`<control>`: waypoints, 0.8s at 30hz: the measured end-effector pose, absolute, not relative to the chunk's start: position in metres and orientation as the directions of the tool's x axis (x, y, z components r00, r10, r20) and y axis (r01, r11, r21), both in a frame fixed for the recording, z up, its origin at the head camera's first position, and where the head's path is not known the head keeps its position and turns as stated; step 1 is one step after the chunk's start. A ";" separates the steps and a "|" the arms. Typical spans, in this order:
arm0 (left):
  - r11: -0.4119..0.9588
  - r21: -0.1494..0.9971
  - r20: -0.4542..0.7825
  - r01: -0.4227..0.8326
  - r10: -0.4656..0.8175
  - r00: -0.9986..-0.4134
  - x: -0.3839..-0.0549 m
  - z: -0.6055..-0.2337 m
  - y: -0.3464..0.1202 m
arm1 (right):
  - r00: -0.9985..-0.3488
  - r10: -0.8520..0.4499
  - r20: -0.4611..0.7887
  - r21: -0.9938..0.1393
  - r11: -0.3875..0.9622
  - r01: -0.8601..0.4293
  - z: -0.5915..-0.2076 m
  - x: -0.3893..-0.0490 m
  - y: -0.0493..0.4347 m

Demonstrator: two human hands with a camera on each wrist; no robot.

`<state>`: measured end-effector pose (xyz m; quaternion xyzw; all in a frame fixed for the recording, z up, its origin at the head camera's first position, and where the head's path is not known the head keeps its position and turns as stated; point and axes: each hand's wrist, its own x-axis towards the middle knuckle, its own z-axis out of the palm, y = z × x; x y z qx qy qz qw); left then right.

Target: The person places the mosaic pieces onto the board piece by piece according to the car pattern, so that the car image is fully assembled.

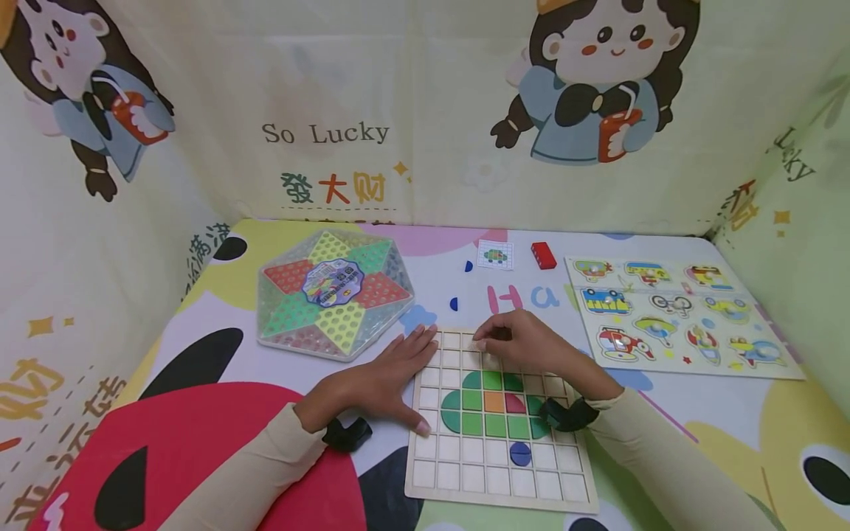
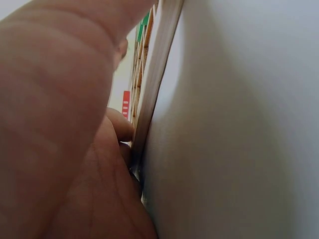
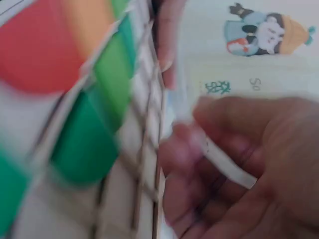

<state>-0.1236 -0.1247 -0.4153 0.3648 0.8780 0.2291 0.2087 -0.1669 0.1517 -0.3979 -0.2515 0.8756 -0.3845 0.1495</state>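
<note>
A wooden grid board (image 1: 458,476) lies on the table, with green pieces (image 1: 472,400), an orange square (image 1: 493,402) and a red piece (image 1: 514,403) set in its cells. Two dark blue half-round pieces (image 1: 521,453) form a circle near the board's lower edge. My left hand (image 1: 381,383) rests along the board's left side, fingers straight and thumb spread. Over the upper rows hovers my right hand (image 1: 524,341), its fingers curled and thumb close to the index finger. The right wrist view is blurred, so whether a small piece sits between those fingertips is unclear.
Behind the board lie two blue half-round pieces (image 1: 454,304), a pattern card (image 1: 495,255) and a red block (image 1: 543,256). A hexagonal checkers box (image 1: 335,295) is at the left, and a vehicle puzzle board (image 1: 677,317) at the right. Patterned curtains surround the table.
</note>
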 end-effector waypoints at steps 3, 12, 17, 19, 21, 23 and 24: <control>0.630 0.554 -0.199 0.545 0.735 -0.648 -0.124 -0.415 -0.125 | -0.868 -0.483 -0.111 -0.762 0.602 -0.238 -0.398 -0.178 0.145; 0.628 0.548 -0.190 0.553 0.737 -0.649 -0.125 -0.416 -0.127 | -0.918 -0.394 -0.049 -0.740 0.632 -0.231 -0.400 -0.203 0.121; 0.619 0.553 -0.187 0.557 0.744 -0.642 -0.125 -0.421 -0.126 | -0.948 -0.309 -0.082 -0.748 0.647 -0.146 -0.406 -0.214 0.110; 0.621 0.554 -0.189 0.554 0.742 -0.643 -0.125 -0.422 -0.126 | -0.956 -0.281 -0.085 -0.755 0.644 -0.122 -0.408 -0.218 0.107; 0.625 0.554 -0.193 0.549 0.739 -0.646 -0.124 -0.421 -0.126 | -0.962 -0.263 -0.077 -0.762 0.638 -0.113 -0.410 -0.221 0.104; 0.627 0.549 -0.192 0.552 0.738 -0.647 -0.125 -0.421 -0.126 | -0.965 -0.254 -0.069 -0.769 0.630 -0.111 -0.411 -0.223 0.103; 0.628 0.547 -0.192 0.554 0.738 -0.647 -0.125 -0.421 -0.126 | -0.965 -0.255 -0.066 -0.772 0.626 -0.113 -0.412 -0.224 0.102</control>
